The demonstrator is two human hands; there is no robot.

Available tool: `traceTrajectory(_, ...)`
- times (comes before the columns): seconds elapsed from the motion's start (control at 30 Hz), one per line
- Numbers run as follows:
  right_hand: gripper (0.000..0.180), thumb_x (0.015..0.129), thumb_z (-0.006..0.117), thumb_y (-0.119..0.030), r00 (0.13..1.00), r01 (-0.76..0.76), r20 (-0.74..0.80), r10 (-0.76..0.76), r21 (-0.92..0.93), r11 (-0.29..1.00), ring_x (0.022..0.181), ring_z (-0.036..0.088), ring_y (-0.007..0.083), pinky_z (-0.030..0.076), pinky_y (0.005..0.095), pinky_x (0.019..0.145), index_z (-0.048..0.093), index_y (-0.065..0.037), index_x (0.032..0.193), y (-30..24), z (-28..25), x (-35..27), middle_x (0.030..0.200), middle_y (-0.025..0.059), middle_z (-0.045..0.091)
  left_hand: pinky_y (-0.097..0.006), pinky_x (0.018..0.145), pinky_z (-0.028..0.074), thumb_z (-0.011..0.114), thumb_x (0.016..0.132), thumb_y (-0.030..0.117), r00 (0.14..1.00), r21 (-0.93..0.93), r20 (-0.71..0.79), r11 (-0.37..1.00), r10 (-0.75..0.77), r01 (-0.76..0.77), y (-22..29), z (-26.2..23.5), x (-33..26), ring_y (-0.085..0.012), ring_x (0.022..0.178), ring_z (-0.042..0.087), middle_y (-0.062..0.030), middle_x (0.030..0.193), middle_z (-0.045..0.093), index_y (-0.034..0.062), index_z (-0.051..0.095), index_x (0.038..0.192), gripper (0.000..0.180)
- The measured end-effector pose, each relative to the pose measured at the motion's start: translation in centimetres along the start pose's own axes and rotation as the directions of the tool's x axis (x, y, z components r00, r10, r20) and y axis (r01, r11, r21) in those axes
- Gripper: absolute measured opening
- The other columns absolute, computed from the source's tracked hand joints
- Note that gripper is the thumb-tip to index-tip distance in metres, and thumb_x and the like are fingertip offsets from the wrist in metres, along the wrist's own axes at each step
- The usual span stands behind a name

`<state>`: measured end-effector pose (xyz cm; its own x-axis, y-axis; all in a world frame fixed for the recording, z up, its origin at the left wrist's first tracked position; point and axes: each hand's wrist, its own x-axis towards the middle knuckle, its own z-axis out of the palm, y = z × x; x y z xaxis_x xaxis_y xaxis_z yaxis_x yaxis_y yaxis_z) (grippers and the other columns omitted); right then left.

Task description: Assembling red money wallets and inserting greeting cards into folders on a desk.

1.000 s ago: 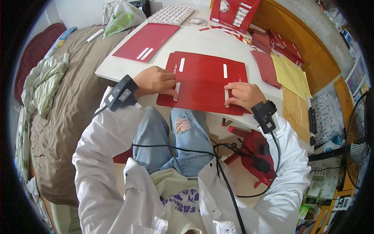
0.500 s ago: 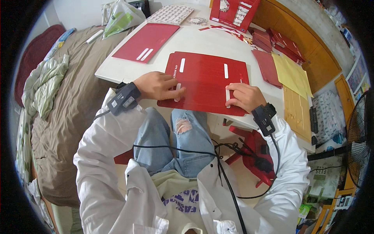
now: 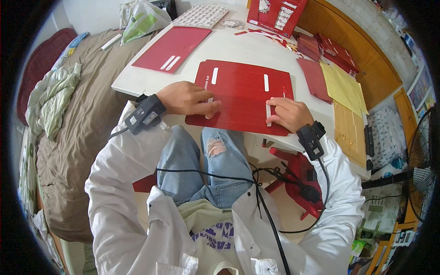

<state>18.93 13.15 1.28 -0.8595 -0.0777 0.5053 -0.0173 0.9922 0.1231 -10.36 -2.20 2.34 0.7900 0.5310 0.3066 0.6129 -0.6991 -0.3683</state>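
A flat red cardboard sheet (image 3: 240,103) lies before me at the table's front edge, its near side reaching past the edge. It carries several white rounded bars; I cannot tell if they are cut slots or stuck-on strips. My left hand (image 3: 190,99) is on its left side, fingertips bent over the lower left bar. On the right side, my right hand (image 3: 289,113) has its fingers curled at the lower right bar, thumb close to the index finger. Both hands grip the sheet; what is beneath it is hidden.
Another red sheet (image 3: 173,48) lies at the table's left. At the back stand a patterned white board (image 3: 200,17) and a red printed box (image 3: 276,16). Red folders (image 3: 337,52) and yellow paper (image 3: 343,87) lie right. Black cables (image 3: 270,229) hang over my lap.
Hardly anything differs. The fingers of both hands have shifted slightly on the red sheet, which stays in place.
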Motion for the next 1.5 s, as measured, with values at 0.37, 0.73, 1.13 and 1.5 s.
traceTrajectory(0.37, 0.034, 0.069, 0.072, -0.028, 0.998, -0.038, 0.052, 0.034, 0.076, 0.996, 0.08, 0.062, 0.0248, 0.051, 0.0326, 0.064, 0.049, -0.003, 0.067, 0.5, -0.1, -0.4, 0.099, 0.0099, 0.063, -0.041, 0.076, 0.046, 0.063, 0.077, 0.038, 0.946, -0.174, 0.066, 0.93, -0.316, 0.323, 2.9, 1.1, 9.6, -0.0259, 0.096, 0.054, -0.0102, 0.104, 0.055, 0.0081, 0.056, 0.107, 0.044)
traceTrajectory(0.73, 0.018, 0.079, 0.062, -0.012, 0.953, -0.288, 0.201, 0.225, 0.38, 0.879, 0.09, 0.057, 0.0332, 0.048, 0.0367, 0.074, 0.05, 0.001, 0.084, 0.6, -0.6, -1.6, 0.108, 0.0154, 0.055, -0.042, 0.08, 0.039, 0.062, 0.076, 0.028, 0.986, -0.556, 0.152, 0.82, -0.061, 0.137, 1.7, 2.9, 11.7, -0.0282, 0.098, 0.046, -0.0104, 0.104, 0.046, 0.0103, 0.057, 0.097, 0.028)
traceTrajectory(1.13, 0.025, 0.078, 0.06, -0.014, 0.931, -0.342, 0.266, 0.251, 0.389, 0.855, 0.093, 0.055, 0.035, 0.047, 0.0381, 0.077, 0.05, 0.001, 0.095, 0.7, -0.7, -1.6, 0.105, 0.0168, 0.053, -0.04, 0.079, 0.038, 0.064, 0.072, 0.027, 0.983, -0.578, 0.181, 0.812, 0.026, 0.085, 1.4, 3.3, 13.2, -0.0283, 0.094, 0.046, -0.0116, 0.099, 0.045, 0.0058, 0.054, 0.09, 0.03)
traceTrajectory(1.5, 0.025, 0.079, 0.061, -0.016, 0.942, -0.315, 0.237, 0.236, 0.387, 0.867, 0.096, 0.055, 0.0326, 0.047, 0.0374, 0.08, 0.052, 0.0, 0.096, 0.8, -0.4, -1.8, 0.108, 0.0152, 0.053, -0.041, 0.079, 0.041, 0.061, 0.07, 0.015, 0.989, -0.603, 0.145, 0.794, 0.015, 0.076, 0.9, 2.9, 13.1, -0.0297, 0.091, 0.049, -0.0105, 0.097, 0.047, 0.0072, 0.049, 0.09, 0.025)
